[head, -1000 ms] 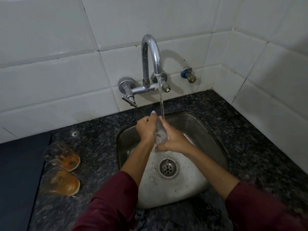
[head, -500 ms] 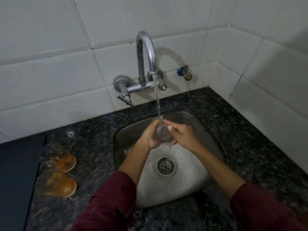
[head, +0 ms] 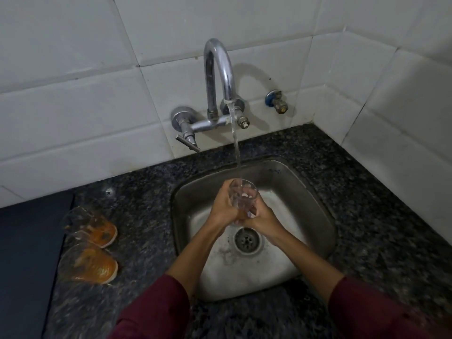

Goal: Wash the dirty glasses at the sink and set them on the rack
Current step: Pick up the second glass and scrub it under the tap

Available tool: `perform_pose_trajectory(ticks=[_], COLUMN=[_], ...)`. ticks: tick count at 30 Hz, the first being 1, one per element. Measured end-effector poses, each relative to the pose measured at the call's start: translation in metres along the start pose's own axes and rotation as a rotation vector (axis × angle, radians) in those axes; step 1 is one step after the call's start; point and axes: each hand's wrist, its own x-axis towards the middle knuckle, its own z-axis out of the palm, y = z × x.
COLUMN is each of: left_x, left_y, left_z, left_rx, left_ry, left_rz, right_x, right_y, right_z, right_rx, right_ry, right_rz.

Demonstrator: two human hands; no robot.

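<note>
I hold a clear glass (head: 242, 195) upright over the steel sink (head: 315, 214), mouth up under the stream from the chrome tap (head: 219, 77). Water runs into it. My left hand (head: 223, 207) wraps its left side and my right hand (head: 263, 216) wraps its lower right side; the fingers meet beneath it. Two dirty glasses with orange residue stand on the dark granite counter at the left, one farther back (head: 91, 226) and one nearer (head: 89, 264). No rack is in view.
A dark blue surface (head: 27, 253) borders the counter at the far left. White tiled walls form a corner behind and to the right. A small valve (head: 277, 102) sticks out of the wall right of the tap. The drain (head: 247, 240) lies below my hands.
The glass has turned from tilted between my palms to upright with its mouth under the stream. My hands have slid down to its lower part.
</note>
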Motion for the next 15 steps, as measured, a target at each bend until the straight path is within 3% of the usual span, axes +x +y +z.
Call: perform_pose_trajectory(ticks=[3, 8, 15], left_x=[0.000, -0.003, 0.002], left_y=[0.000, 0.000, 0.011], left_z=[-0.013, -0.029, -0.021], left_rx=[0.077, -0.071, -0.279], left_ry=[0.010, 0.000, -0.109], left_rz=[0.084, 0.119, 0.008], right_x=[0.005, 0.010, 0.002], right_y=[-0.004, -0.026, -0.054], right_z=[0.009, 0.010, -0.025], right_rx=[-0.051, -0.214, -0.406], right_ry=[0.026, 0.058, 0.054], right_rz=[-0.042, -0.220, -0.282])
